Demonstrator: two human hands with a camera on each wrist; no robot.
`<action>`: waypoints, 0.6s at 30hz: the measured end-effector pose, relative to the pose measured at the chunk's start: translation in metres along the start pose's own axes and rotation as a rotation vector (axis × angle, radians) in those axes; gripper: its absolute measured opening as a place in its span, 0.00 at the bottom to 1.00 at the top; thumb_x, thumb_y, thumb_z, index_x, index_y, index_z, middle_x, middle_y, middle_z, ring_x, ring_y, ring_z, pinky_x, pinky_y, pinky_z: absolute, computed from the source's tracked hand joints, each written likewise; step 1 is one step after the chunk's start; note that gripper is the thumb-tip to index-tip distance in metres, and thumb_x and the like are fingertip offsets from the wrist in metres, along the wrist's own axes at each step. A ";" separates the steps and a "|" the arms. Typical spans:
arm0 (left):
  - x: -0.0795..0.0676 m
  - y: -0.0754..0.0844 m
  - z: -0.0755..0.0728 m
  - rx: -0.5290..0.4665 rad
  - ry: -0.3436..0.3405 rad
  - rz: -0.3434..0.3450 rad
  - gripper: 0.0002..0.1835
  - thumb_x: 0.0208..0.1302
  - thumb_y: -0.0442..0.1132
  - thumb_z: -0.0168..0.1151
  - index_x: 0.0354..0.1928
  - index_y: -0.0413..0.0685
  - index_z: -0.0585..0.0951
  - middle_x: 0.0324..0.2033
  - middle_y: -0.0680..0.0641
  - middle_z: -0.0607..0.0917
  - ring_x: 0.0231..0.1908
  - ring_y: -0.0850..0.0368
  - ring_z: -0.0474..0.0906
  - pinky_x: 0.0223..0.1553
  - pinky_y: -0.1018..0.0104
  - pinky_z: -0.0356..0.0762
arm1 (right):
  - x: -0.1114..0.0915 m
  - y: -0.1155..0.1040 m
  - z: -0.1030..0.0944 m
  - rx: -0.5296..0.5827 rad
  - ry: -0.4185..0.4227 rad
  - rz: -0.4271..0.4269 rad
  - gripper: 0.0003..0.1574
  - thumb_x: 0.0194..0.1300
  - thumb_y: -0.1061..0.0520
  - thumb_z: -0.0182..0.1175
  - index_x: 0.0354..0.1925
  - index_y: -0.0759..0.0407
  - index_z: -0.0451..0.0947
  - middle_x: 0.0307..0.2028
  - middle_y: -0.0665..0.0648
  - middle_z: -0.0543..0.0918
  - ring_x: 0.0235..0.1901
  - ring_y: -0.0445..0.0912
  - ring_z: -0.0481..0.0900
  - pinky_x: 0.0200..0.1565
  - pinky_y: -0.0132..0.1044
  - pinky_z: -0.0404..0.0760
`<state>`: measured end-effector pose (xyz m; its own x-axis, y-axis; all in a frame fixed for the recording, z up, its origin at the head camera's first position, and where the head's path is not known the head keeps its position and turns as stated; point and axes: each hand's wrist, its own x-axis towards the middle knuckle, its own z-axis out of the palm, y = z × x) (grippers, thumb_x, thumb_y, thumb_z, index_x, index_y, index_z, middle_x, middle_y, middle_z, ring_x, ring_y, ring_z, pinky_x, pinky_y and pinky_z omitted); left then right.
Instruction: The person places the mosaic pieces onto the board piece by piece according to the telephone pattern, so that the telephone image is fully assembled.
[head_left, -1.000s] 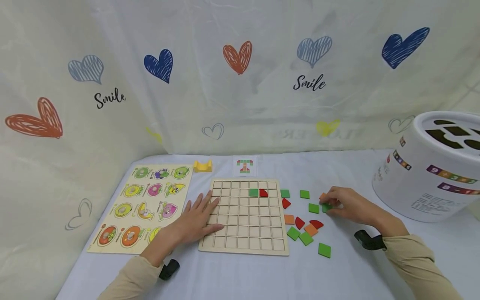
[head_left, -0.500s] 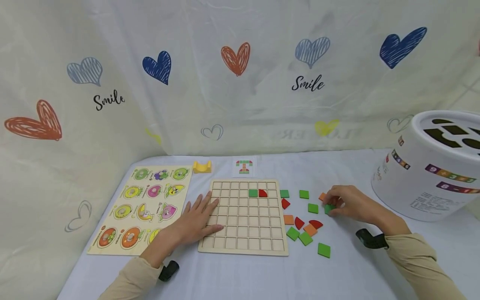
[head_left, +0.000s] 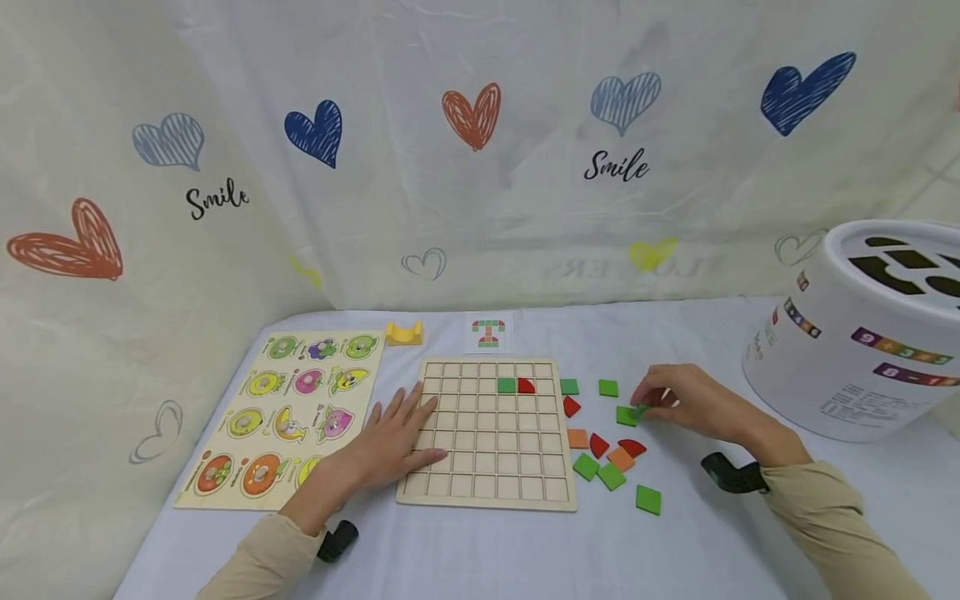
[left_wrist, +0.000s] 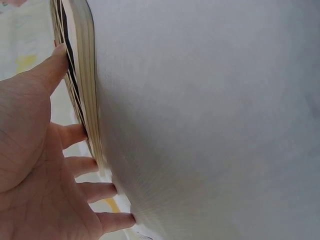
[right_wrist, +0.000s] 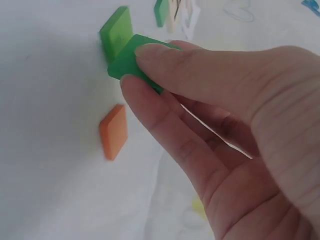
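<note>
My left hand (head_left: 386, 437) rests flat with spread fingers on the left edge of the wooden grid board (head_left: 487, 483); in the left wrist view its fingertips touch the board's side (left_wrist: 87, 75). My right hand (head_left: 693, 404) pinches a green square tile (right_wrist: 127, 62) between thumb and fingers, tilted off the cloth. Just left of it lies another green tile (head_left: 625, 417), and an orange tile (right_wrist: 115, 132) lies near it in the right wrist view. On the board sit a green square (head_left: 507, 386) and a red quarter-circle (head_left: 526, 386), side by side in an upper row.
Loose green, orange (head_left: 577, 438) and red pieces (head_left: 632, 448) lie right of the board. Behind it is a card with a T pattern (head_left: 489, 333) and a yellow stand (head_left: 405, 334). A fruit puzzle sheet (head_left: 300, 417) lies left; a white bucket (head_left: 847, 367) stands right.
My right hand has lifted the green tile off the cloth and moved it slightly left, over the neighbouring green tile. My left hand has stayed on the board.
</note>
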<state>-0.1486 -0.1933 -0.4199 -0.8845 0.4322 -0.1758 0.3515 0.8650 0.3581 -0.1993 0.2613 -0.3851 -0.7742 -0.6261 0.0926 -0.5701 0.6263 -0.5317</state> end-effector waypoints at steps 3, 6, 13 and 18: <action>0.000 0.000 0.000 -0.004 0.000 0.000 0.46 0.77 0.63 0.56 0.83 0.42 0.55 0.83 0.36 0.45 0.81 0.32 0.38 0.75 0.27 0.39 | 0.011 -0.010 0.002 0.018 -0.002 0.002 0.13 0.58 0.68 0.76 0.40 0.58 0.86 0.38 0.48 0.86 0.37 0.41 0.84 0.42 0.37 0.87; 0.000 0.000 0.000 -0.005 -0.003 0.000 0.46 0.77 0.63 0.56 0.83 0.42 0.55 0.83 0.36 0.44 0.81 0.32 0.38 0.75 0.28 0.38 | 0.026 -0.020 0.005 0.045 -0.021 -0.023 0.12 0.60 0.69 0.75 0.40 0.59 0.85 0.39 0.48 0.87 0.37 0.41 0.84 0.42 0.36 0.87; 0.001 -0.001 0.001 -0.002 0.000 0.006 0.46 0.77 0.64 0.55 0.83 0.43 0.54 0.83 0.36 0.44 0.81 0.33 0.37 0.75 0.28 0.38 | 0.066 -0.043 0.022 0.097 -0.022 -0.156 0.11 0.62 0.71 0.72 0.41 0.59 0.89 0.38 0.50 0.85 0.38 0.43 0.85 0.44 0.38 0.88; 0.000 -0.001 0.001 -0.004 0.000 0.000 0.46 0.77 0.64 0.55 0.83 0.43 0.54 0.83 0.36 0.44 0.81 0.33 0.37 0.75 0.28 0.38 | 0.094 -0.054 0.039 0.144 0.001 -0.230 0.11 0.64 0.70 0.71 0.44 0.60 0.90 0.40 0.51 0.86 0.41 0.45 0.86 0.45 0.40 0.87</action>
<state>-0.1490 -0.1941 -0.4216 -0.8846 0.4320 -0.1757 0.3501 0.8641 0.3617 -0.2307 0.1500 -0.3806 -0.6294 -0.7438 0.2251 -0.6856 0.3952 -0.6114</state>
